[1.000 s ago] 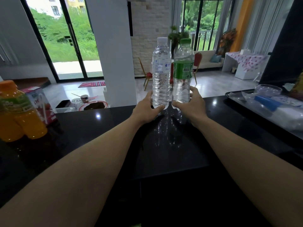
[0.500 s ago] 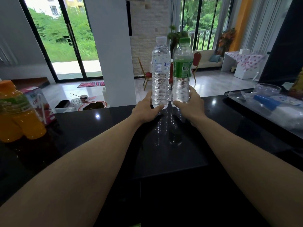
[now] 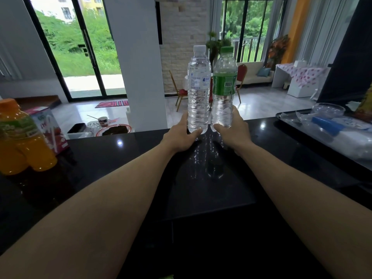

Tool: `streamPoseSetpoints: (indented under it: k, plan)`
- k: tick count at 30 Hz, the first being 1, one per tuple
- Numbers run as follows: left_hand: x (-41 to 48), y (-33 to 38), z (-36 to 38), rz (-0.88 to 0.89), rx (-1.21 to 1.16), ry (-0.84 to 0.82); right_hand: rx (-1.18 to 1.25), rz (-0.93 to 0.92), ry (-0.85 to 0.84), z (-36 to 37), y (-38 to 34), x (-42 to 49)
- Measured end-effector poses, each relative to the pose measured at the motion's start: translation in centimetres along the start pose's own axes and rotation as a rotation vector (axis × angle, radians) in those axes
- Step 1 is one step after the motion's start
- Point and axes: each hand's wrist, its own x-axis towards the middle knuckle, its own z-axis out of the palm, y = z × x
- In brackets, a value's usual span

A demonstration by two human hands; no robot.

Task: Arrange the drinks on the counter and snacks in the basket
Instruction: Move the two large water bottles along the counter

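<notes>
I see my left hand point(image 3: 182, 137) wrapped low around the clear bottle point(image 3: 198, 89) and my right hand point(image 3: 231, 131) wrapped low around the green-label bottle point(image 3: 224, 89), each grip closed partway round its base, thumbs in front, with both bottles upright and just beside each other at the far edge of the black tabletop point(image 3: 120, 158). A tray point(image 3: 281, 117) of clear plastic sits well to the right. Orange bottles point(image 3: 20, 141) and a red carton point(image 3: 51, 129) stand far left.
</notes>
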Motion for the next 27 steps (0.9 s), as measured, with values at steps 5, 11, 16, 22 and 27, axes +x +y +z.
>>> streamPoseSetpoints:
  k: [5,11,16,22,27]
  plan:
    - [0.18,-0.03,0.12,-0.019,0.027,-0.002,-0.012,0.02,-0.01,0.19,0.02,0.14]
    - [0.23,-0.16,0.17,-0.002,0.012,0.011,-0.066,0.025,-0.022,0.39,0.07,0.38]
    - [0.4,-0.31,0.25,-0.014,0.015,0.008,-0.108,0.048,-0.029,0.46,0.18,0.6]
    - [0.04,-0.31,0.1,0.013,-0.063,0.036,-0.082,0.031,-0.032,0.33,0.12,0.56]
    - [-0.1,-0.1,-0.19,0.037,-0.141,0.038,-0.059,0.062,-0.023,0.16,-0.04,0.36]
